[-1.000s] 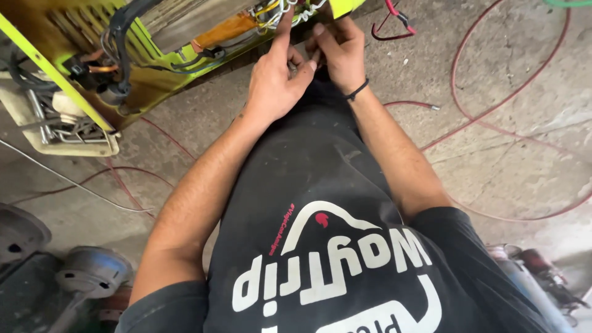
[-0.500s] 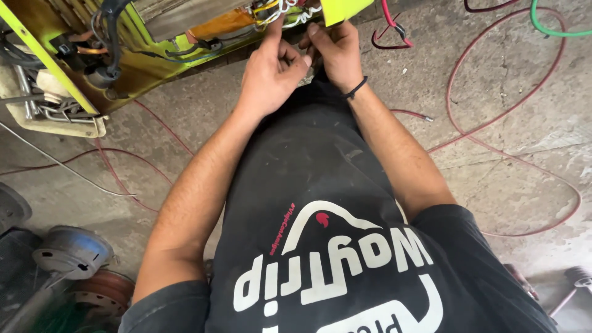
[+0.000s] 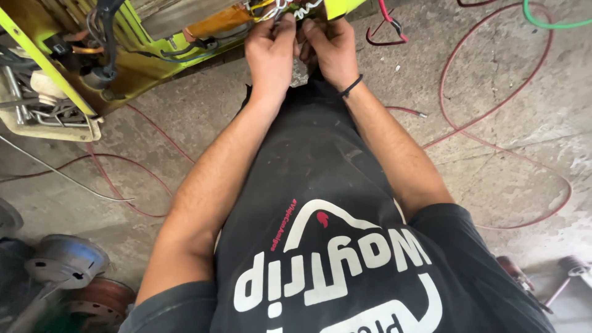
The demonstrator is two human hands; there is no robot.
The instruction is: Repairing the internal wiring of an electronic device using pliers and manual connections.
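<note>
At the yellow machine [image 3: 185,37], both hands [image 3: 271,52] [image 3: 333,49] pinch white wires [image 3: 277,9].

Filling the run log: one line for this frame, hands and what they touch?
left hand: on wire bundle | right hand: on wire bundle | yellow-green machine frame behind | red wire on floor
</note>
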